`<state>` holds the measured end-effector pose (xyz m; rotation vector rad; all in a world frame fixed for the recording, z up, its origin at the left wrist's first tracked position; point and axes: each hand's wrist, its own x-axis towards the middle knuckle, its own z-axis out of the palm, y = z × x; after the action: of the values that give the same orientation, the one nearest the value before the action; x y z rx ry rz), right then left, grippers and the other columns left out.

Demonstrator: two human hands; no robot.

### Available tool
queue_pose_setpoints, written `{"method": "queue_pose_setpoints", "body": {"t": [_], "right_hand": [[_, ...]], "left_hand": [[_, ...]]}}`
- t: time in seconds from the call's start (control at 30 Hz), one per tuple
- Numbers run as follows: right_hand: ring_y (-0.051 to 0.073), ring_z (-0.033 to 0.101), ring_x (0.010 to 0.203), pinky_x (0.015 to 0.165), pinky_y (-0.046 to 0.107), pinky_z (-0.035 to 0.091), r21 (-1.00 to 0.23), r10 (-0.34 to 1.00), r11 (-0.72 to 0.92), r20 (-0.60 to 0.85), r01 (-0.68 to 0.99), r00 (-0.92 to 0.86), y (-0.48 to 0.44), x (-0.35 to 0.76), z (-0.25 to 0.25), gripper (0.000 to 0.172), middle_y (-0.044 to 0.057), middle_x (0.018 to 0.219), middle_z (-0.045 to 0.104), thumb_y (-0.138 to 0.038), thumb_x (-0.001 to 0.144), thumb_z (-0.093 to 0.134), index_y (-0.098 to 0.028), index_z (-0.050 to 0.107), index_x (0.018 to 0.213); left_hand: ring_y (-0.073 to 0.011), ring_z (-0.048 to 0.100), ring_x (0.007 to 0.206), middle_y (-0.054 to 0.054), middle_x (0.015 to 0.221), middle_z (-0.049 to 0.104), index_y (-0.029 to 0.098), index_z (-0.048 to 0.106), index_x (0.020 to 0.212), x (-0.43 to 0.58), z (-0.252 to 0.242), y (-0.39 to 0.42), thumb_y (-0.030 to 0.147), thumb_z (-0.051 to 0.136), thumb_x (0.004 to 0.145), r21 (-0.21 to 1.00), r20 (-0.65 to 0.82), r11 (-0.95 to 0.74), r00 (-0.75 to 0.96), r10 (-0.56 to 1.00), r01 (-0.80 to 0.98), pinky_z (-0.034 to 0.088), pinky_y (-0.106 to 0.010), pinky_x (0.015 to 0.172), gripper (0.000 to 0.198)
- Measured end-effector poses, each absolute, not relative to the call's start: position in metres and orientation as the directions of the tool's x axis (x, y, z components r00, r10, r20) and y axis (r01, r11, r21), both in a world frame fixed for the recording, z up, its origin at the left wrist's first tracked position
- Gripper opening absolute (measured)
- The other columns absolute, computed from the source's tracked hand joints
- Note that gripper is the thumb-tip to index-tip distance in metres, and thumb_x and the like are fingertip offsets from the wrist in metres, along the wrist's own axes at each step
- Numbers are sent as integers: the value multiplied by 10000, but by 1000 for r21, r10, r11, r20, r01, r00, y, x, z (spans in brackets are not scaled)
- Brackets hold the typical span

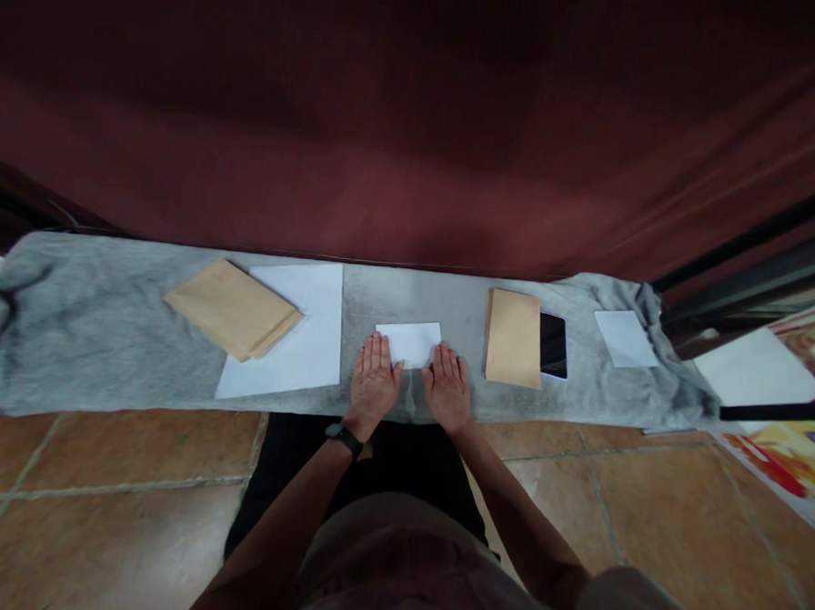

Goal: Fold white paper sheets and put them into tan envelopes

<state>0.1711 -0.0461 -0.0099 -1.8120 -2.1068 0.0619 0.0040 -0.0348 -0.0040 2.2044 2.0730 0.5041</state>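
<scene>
A small white sheet of paper (414, 344), perhaps folded, lies flat on the grey cloth in front of me. My left hand (375, 379) rests palm down at its left edge, fingers stretched out. At the right edge, my right hand (448, 385) lies flat in the same way, its fingertips touching the paper. Left of my hands, a stack of brown envelopes (233, 307) lies at a slant over large white paper (307, 336). To the right is another stack of brown envelopes (513, 338), partly covering a dark-screened tablet or phone (554, 345).
Grey cloth (106, 326) covers the long narrow table, rumpled at both ends. A smaller white sheet (625, 338) lies near the right end. A dark red curtain (413, 196) hangs behind the table. Beyond the right end are a black bar (777, 412) and printed packaging (799, 462).
</scene>
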Motion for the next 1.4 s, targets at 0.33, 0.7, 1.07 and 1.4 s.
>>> {"method": "queue_pose_setpoints", "body": {"t": [0.33, 0.7, 1.07, 1.4], "right_hand": [[216, 377, 1513, 1263, 425, 290, -344, 917, 397, 171, 851, -360, -9, 123, 6, 509, 134, 1596, 448, -325, 1091, 329, -95, 480, 1519], [264, 327, 1534, 1251, 493, 258, -279, 940, 332, 175, 901, -293, 0, 150, -9, 565, 168, 1623, 392, -349, 1085, 364, -58, 371, 1569], [287, 359, 1512, 1238, 510, 263, -271, 955, 246, 232, 931, -185, -4, 175, -15, 589, 179, 1627, 384, -374, 1087, 342, -68, 336, 1590], [291, 347, 1517, 1242, 508, 245, -268, 962, 228, 208, 936, -175, -4, 175, -13, 596, 176, 1631, 378, -373, 1081, 337, -66, 333, 1593]], "left_hand": [[-287, 233, 1566, -202, 1658, 306, 18, 283, 1589, 2, -6, -35, 174, 323, 983, 233, 140, -85, 53, 989, 969, 258, -504, 1269, 628], [-323, 264, 1555, -239, 1647, 294, -2, 309, 1571, 5, -4, -35, 370, 331, 1034, 245, 179, -84, 40, 983, 966, 265, -535, 1257, 654], [-321, 283, 1548, -244, 1636, 322, -11, 326, 1560, 5, -2, -36, 388, 333, 1043, 243, 202, -92, 42, 978, 966, 264, -512, 1260, 653], [-322, 273, 1551, -233, 1618, 366, 31, 324, 1575, 17, 2, -30, 380, 311, 1053, 288, 216, -121, 59, 975, 950, 259, -574, 1253, 628]]}}
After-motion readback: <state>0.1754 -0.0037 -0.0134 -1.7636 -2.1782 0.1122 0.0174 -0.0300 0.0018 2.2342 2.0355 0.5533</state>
